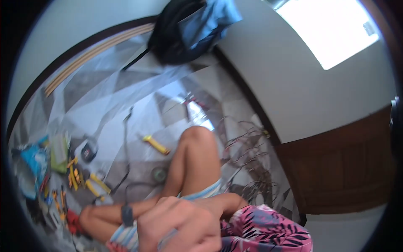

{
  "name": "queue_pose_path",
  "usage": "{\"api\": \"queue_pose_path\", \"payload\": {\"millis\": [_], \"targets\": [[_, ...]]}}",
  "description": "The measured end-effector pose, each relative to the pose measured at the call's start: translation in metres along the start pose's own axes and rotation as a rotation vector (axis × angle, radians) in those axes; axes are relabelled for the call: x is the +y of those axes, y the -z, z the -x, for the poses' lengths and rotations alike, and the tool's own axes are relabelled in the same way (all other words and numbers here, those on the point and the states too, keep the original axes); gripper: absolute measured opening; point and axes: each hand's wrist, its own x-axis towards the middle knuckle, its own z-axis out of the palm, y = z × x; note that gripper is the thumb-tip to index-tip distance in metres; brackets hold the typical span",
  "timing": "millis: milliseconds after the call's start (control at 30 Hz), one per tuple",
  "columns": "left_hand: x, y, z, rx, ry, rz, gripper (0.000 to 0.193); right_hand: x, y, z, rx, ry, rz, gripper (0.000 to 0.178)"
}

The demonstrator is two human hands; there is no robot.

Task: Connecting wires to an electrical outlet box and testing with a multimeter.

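My right hand (178,227) is raised close to the camera over my lap, its fingers curled into a closed grip. Whatever it may hold is hidden by the fingers. My left hand does not show. Below the right hand are my crossed legs in striped shorts (208,192). A small dark block (126,215) on a black cord lies against my left shin. On the floor beyond the shin are a yellow-handled cutter (156,145) and a small round green item (159,174). The black cord (127,147) runs away across the tiles.
At the left are yellow-handled pliers (97,185), a dark round item (88,151), a green packet (58,153) and a blue packet (35,161). Tangled wires (252,168) lie at right. Beyond are a clear plastic item (197,113), wooden strips (96,54) and a black backpack (168,42).
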Motion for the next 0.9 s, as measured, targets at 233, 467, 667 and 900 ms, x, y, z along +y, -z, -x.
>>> {"api": "queue_pose_path", "payload": {"millis": [233, 467, 667, 900], "targets": [[-0.016, 0.033, -0.054, -0.041, 0.130, 0.021, 0.034, -0.028, -0.025, -0.046, 0.427, 0.374, 0.060, 0.028], [-0.019, 0.031, -0.044, -0.055, 0.057, -0.081, 0.036, -0.017, -0.004, -0.049, 0.445, 0.306, -0.073, 0.025], [-0.015, 0.033, -0.033, -0.126, -0.043, 0.036, 0.024, 0.021, -0.036, -0.039, 0.488, 0.205, -0.265, 0.023], [-0.017, -0.027, -0.017, -0.065, -0.074, -0.054, 0.024, -0.013, -0.131, 0.023, 0.515, -0.027, -0.677, 0.020]]}}
